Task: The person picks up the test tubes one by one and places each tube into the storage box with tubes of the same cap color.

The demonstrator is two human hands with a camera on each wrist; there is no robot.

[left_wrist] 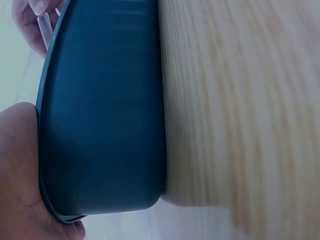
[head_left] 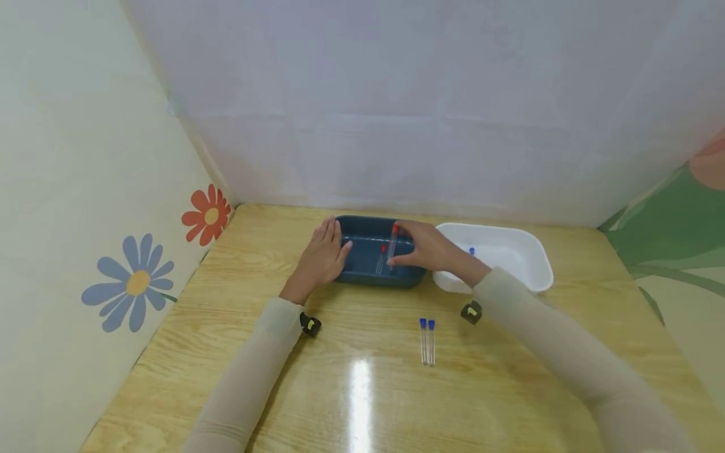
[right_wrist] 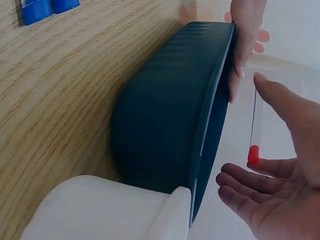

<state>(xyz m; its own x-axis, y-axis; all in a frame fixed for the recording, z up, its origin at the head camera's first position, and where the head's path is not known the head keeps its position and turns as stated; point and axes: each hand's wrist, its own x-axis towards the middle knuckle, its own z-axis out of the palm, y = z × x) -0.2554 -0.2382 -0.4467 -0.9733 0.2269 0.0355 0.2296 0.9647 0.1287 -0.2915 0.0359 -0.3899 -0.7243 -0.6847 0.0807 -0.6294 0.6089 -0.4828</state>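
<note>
My left hand (head_left: 321,256) grips the left end of a dark blue plastic tray (head_left: 379,278), thumb over the rim and fingers along its outer side. Above the tray's right half, my right hand (head_left: 425,246) holds a clear test tube with a red cap (right_wrist: 254,154) between thumb and index finger at its two ends; its other fingers are spread. Another red-capped test tube (head_left: 380,259) is in the tray. In the left wrist view, the tray's outer wall (left_wrist: 105,110) fills the middle.
A white tray (head_left: 540,261) stands against the blue tray's right end, with a blue cap (head_left: 472,251) showing inside, partly behind my right wrist. Two blue-capped test tubes (head_left: 427,343) lie side by side on the wooden table (head_left: 317,377) in front. A white wall (head_left: 362,157) rises behind.
</note>
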